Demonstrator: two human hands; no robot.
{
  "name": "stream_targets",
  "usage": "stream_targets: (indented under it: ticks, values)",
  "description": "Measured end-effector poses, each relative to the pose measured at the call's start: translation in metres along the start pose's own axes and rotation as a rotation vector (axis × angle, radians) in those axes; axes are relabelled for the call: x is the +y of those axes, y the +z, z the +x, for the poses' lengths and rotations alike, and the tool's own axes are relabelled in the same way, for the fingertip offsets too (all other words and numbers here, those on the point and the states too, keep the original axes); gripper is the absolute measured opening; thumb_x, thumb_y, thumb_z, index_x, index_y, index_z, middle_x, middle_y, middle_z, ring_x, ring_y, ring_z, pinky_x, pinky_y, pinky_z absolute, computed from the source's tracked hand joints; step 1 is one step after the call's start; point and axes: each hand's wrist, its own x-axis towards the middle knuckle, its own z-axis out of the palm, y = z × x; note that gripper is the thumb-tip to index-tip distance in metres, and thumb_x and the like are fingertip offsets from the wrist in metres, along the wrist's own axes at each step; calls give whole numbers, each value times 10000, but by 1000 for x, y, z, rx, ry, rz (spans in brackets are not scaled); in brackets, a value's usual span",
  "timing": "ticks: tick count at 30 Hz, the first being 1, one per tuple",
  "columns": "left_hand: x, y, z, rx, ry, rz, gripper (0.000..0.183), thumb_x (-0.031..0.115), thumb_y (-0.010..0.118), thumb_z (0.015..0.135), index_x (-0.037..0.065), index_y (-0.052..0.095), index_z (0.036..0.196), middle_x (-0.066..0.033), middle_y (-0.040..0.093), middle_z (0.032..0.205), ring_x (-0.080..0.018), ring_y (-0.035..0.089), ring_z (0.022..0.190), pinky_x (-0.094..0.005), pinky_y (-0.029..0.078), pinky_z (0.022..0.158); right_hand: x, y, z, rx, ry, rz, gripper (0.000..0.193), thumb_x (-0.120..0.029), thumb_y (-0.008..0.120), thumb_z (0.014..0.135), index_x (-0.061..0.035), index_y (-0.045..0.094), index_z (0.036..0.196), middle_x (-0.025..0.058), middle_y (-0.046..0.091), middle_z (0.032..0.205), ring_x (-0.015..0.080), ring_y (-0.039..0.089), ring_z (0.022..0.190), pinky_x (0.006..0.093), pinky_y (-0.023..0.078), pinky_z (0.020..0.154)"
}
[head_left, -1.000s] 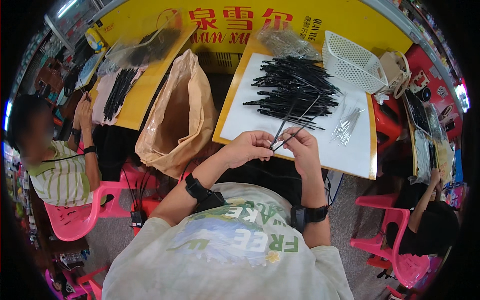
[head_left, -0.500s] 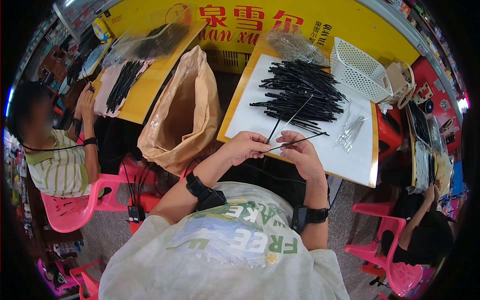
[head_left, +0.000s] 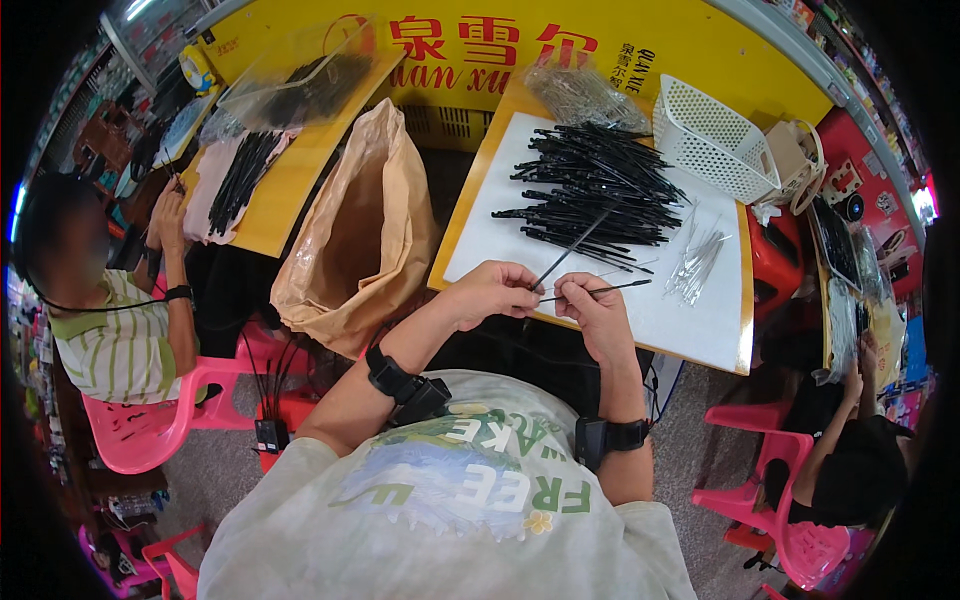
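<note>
While the left hand is pinching a stick, the right hand is pinching a rod, paired handling seemingly demanding steadiness.

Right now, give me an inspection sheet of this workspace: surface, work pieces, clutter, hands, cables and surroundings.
Surface: white sheet on a yellow board.
Work pieces: heap of slender black rods; smaller scatter of thin silvery rods to its right.
Clutter: clear plastic bag and white perforated basket at the board's far side; open brown paper sack left of it.
Hands: left hand pinches one black rod, right hand another, close together at the near edge.
Cables: thin black leads at a small black box, lower left.
Surroundings: one co-worker seated left, another right; pink plastic chairs; yellow panel ahead.
</note>
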Motion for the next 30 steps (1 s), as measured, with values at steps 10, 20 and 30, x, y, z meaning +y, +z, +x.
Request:
stream_targets:
  ticks: [10,20,30]
  values:
    - [-9,7,17,92,89,-156,117,123,622,871,16,586,902,3,531,744,-70,452,625,-197,355,548,-7,8,1,88,-75,116,182,-56,547,900,63,576,1034,113,612,927,188,627,873,296,531,813]
    - [-7,9,15,173,167,-182,84,66,654,828,9,593,816,-1,528,676,-65,436,582,-199,332,519,4,8,5,136,-168,92,115,-23,547,895,45,592,976,130,645,933,198,665,848,275,557,765]
    - [-7,15,14,298,209,-182,124,82,705,787,5,609,792,5,536,660,-56,421,548,-199,315,501,2,11,6,189,-189,80,216,-45,554,897,72,569,1078,144,647,940,200,662,853,277,549,769]
